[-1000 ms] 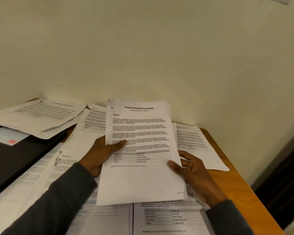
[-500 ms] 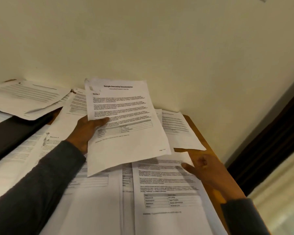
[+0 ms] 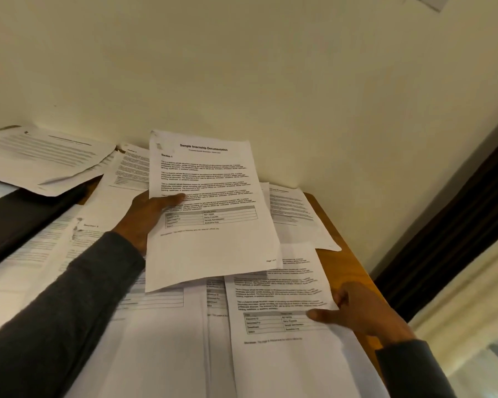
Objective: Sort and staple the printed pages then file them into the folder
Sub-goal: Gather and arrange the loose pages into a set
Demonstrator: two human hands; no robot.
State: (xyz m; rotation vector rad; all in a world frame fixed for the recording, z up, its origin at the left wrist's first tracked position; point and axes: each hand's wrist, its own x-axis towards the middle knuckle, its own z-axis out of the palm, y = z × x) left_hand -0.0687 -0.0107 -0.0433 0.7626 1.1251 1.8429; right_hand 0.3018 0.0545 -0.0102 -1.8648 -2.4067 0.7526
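wooden table (image 3: 338,265), paper-strewn; left hand (image 3: 144,216) pinches titled page (image 3: 210,202); right hand (image 3: 362,314) pinches lower page (image 3: 279,297)

A title page (image 3: 210,239) headed "Sample Internship Documentation", with Section 1 text and a small table, is held tilted above the counter (image 3: 337,262) by the left hand (image 3: 144,216) gripping its left edge. A second page (image 3: 276,300) with a table lies flat below it, its right edge pinched by the right hand (image 3: 362,311). Other loose pages (image 3: 161,340) overlap across the counter, some on the black folder (image 3: 20,219) at left.
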